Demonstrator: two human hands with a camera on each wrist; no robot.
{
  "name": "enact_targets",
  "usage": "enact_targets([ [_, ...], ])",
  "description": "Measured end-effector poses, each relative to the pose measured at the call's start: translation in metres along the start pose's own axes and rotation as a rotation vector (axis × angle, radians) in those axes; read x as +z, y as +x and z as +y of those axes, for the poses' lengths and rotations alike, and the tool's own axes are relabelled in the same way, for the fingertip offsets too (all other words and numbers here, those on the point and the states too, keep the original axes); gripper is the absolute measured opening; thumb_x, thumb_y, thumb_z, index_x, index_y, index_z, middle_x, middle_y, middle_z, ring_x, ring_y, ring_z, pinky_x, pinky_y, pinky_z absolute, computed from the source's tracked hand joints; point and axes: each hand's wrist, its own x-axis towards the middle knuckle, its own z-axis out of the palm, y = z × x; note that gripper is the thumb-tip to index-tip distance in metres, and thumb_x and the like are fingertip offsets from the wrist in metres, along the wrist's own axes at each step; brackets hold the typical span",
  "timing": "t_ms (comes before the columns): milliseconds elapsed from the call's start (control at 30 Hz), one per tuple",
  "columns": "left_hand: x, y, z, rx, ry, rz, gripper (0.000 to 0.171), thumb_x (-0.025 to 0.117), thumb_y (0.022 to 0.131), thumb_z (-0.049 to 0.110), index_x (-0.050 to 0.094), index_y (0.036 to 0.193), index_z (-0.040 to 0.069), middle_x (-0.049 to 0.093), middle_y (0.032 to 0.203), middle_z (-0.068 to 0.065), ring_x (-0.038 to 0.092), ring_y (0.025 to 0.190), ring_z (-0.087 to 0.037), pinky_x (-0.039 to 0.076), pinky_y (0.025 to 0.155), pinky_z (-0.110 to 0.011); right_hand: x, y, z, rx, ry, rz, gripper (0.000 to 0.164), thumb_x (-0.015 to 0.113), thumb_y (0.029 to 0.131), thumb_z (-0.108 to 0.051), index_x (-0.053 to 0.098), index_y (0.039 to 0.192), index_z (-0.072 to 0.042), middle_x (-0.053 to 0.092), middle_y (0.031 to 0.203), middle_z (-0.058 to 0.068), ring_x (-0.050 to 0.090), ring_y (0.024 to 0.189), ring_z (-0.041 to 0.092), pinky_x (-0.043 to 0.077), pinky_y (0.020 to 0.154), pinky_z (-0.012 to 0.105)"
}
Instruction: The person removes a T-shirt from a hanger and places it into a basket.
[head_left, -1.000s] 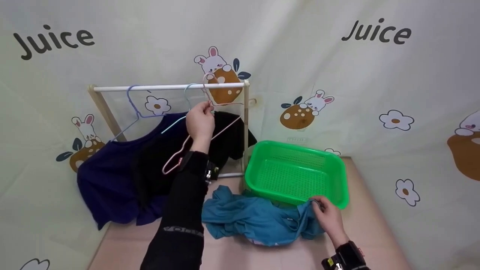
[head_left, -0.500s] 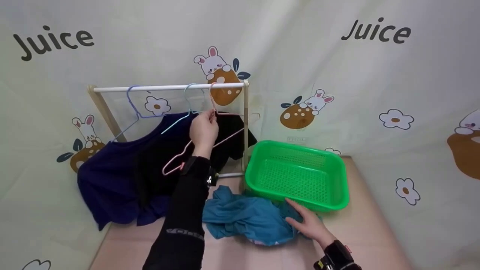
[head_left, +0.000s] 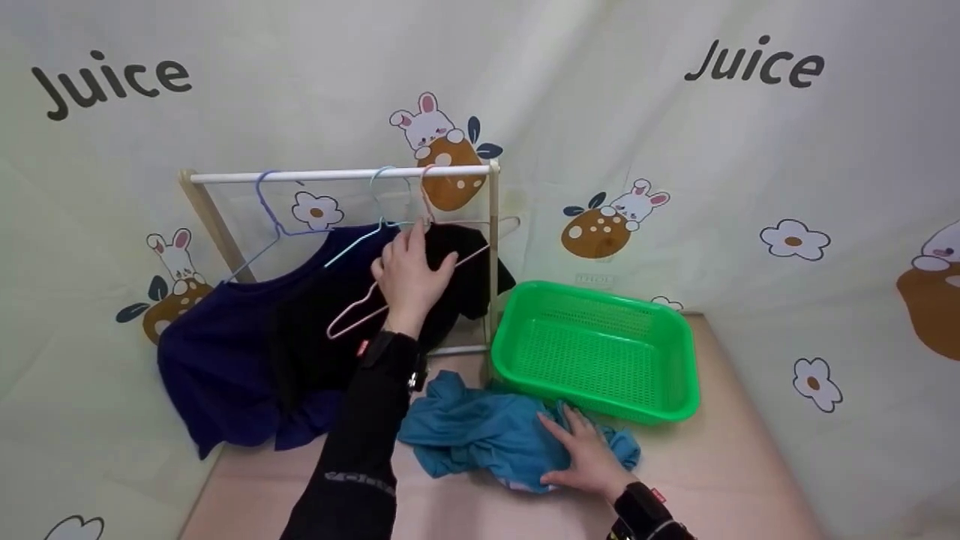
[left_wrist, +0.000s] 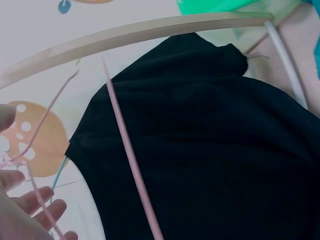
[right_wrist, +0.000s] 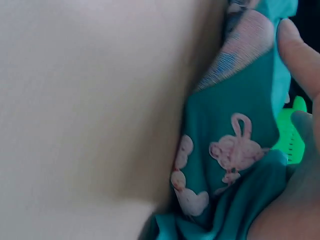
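A pink hanger (head_left: 352, 328) hangs by its hook from the white rail of a small rack. My left hand (head_left: 411, 277) is in front of it with the fingers apart; in the left wrist view the fingers (left_wrist: 32, 201) lie loosely beside the hanger wire. My right hand (head_left: 589, 456) rests with spread fingers on a crumpled teal shirt (head_left: 487, 431) on the table. The right wrist view shows the thumb (right_wrist: 295, 42) against the cloth and a pale print on the shirt; the other fingers are mostly hidden there.
A green plastic basket (head_left: 592, 360) stands behind the shirt, right of the rack (head_left: 493, 262). On the rail, a blue hanger (head_left: 277, 225) holds a navy shirt (head_left: 210, 360), and a mint hanger (head_left: 352, 246) holds a black shirt (head_left: 315, 337). A patterned curtain (head_left: 735, 187) forms the back.
The pink hanger's hook has come down onto the rail, and my left hand has let go of it. My right hand has released the shirt's right end and moved left over the cloth.
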Motion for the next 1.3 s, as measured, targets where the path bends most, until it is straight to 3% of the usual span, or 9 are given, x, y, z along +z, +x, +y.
enact_targets([
  [233, 0.014, -0.014, -0.008, 0.087, 0.065, 0.014, 0.086, 0.067, 0.087, 0.055, 0.034, 0.154, 0.013, 0.038, 0.152, -0.018, 0.032, 0.138, -0.037, 0.014, 0.109, -0.063, 0.01, 0.004, 0.001, 0.029, -0.107, -0.023, 0.105, 0.085, 0.067, -0.055, 0.038, 0.153, -0.014, 0.026, 0.152, 0.034, 0.026, 0.137, 0.055, 0.024, 0.102, 0.074],
  [400, 0.02, -0.02, -0.013, 0.168, 0.125, 0.069, 0.09, 0.07, 0.085, 0.052, 0.031, 0.156, 0.014, 0.031, 0.157, -0.019, 0.024, 0.144, -0.038, 0.005, 0.111, -0.067, 0.014, 0.007, 0.001, 0.061, -0.173, -0.034, 0.105, 0.088, 0.066, -0.051, 0.041, 0.151, -0.01, 0.036, 0.148, 0.029, 0.033, 0.133, 0.052, 0.03, 0.098, 0.073],
  [633, 0.025, -0.031, -0.018, 0.236, 0.236, 0.08, 0.091, 0.067, 0.085, 0.056, 0.028, 0.157, 0.017, 0.021, 0.161, -0.018, 0.016, 0.148, -0.037, -0.004, 0.111, -0.067, 0.019, 0.011, 0.004, 0.12, -0.254, 0.034, 0.107, 0.089, 0.062, -0.052, 0.043, 0.15, -0.012, 0.048, 0.134, 0.022, 0.047, 0.12, 0.045, 0.04, 0.088, 0.067],
  [900, 0.024, -0.041, -0.021, 0.24, 0.259, 0.051, 0.092, 0.063, 0.085, 0.061, 0.026, 0.158, 0.019, 0.015, 0.163, -0.017, 0.013, 0.148, -0.037, -0.003, 0.111, -0.067, 0.024, 0.015, 0.008, 0.135, -0.296, 0.112, 0.063, 0.087, 0.07, -0.037, 0.067, 0.126, -0.018, 0.056, 0.116, 0.014, 0.055, 0.105, 0.037, 0.046, 0.075, 0.059],
  [1067, 0.019, -0.045, -0.024, 0.231, 0.249, 0.027, 0.092, 0.062, 0.086, 0.062, 0.025, 0.158, 0.019, 0.014, 0.164, -0.016, 0.011, 0.149, -0.036, -0.003, 0.111, -0.067, 0.02, 0.019, 0.007, 0.121, -0.25, 0.158, 0.041, 0.084, 0.075, -0.022, 0.073, 0.114, -0.016, 0.059, 0.103, 0.008, 0.059, 0.094, 0.032, 0.05, 0.07, 0.055],
  [1300, 0.009, -0.051, -0.036, 0.245, 0.226, 0.017, 0.09, 0.063, 0.087, 0.058, 0.025, 0.158, 0.02, 0.016, 0.163, -0.015, 0.013, 0.148, -0.037, -0.002, 0.111, -0.067, -0.003, 0.02, -0.001, 0.069, 0.018, 0.208, 0.037, 0.077, 0.083, -0.011, 0.069, 0.118, -0.003, 0.065, 0.113, 0.017, 0.065, 0.097, 0.038, 0.052, 0.083, 0.052],
])
